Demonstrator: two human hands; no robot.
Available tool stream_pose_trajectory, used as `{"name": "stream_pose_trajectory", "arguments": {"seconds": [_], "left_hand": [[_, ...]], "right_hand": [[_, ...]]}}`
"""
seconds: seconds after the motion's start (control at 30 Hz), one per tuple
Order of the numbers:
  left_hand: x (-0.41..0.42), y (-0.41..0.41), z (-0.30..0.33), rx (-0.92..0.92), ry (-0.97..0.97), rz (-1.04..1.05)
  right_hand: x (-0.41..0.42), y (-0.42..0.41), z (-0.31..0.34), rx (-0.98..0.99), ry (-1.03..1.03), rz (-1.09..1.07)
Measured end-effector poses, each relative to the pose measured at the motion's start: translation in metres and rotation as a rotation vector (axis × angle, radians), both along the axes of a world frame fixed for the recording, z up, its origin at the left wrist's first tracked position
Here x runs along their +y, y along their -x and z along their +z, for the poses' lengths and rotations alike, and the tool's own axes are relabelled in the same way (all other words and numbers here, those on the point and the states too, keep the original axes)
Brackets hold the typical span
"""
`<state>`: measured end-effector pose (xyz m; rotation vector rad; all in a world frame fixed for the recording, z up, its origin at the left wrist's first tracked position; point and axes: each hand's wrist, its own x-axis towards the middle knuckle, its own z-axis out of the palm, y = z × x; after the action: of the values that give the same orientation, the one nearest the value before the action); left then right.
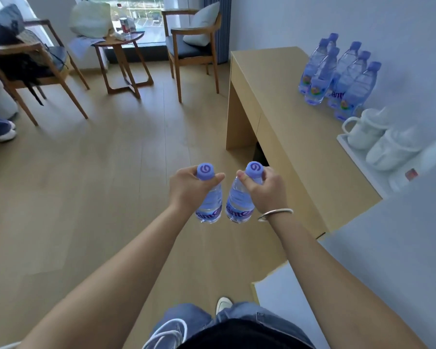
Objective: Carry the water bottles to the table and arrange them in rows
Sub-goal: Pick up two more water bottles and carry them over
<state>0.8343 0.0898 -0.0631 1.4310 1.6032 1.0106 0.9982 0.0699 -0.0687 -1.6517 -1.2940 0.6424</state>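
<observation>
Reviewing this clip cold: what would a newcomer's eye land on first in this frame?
First, the two water bottles held out mid-frame over the wooden floor, the left hand gripping one bottle by its neck and the right hand gripping the other bottle. Next, the cluster of purple-capped bottles already standing on the long table at right, beside white mugs on a tray.

One head-worn, wide-angle camera is looking forward and steeply down from the person's standing height, so straight lines are bending toward the frame's edges. It is sitting close above both forearms and facing across the floor (86, 197), with the table (282, 102) running along the right side of the view.
</observation>
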Motion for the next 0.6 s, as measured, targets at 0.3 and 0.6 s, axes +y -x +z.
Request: {"name": "stream_pose_trajectory", "arguments": {"seconds": [0.3,0.6], "left_hand": [[0.158,-0.03,-0.003,0.034,-0.01,-0.12],[0.337,-0.06,0.017,0.108,-0.052,-0.368]], "right_hand": [[0.132,-0.03,0.0,0.043,0.061,-0.193],[0.269,-0.058,0.007,0.068,0.02,-0.405]]}}
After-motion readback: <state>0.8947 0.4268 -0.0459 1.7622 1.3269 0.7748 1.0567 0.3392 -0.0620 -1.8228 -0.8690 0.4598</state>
